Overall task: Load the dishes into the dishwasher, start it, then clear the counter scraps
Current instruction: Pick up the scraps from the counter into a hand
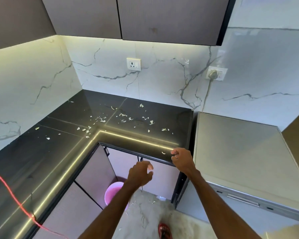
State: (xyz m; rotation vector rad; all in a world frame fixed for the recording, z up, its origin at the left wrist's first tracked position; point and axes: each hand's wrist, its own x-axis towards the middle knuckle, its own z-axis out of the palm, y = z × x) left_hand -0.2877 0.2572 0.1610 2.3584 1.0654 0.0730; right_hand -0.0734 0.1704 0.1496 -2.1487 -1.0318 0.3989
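Scraps (123, 118) are scattered round the bench's (41, 152) inner corner, beyond both hands; the nearer right hand (180, 158) is curled at the front edge, its hold untellable, and the left hand (141, 173) is held cupped, empty, below.

Dark upper cabinets (162, 18) span 12 o'clock above a veined marble wall (162, 80). A white socket (133, 64) sits just above centre, and a plugged socket (216, 73) lies toward 2 o'clock. A pink bucket (111, 194) and a red slipper (164, 230) are on the floor (145, 213) near 6 o'clock. A red cord (27, 213) crosses at 8 o'clock.
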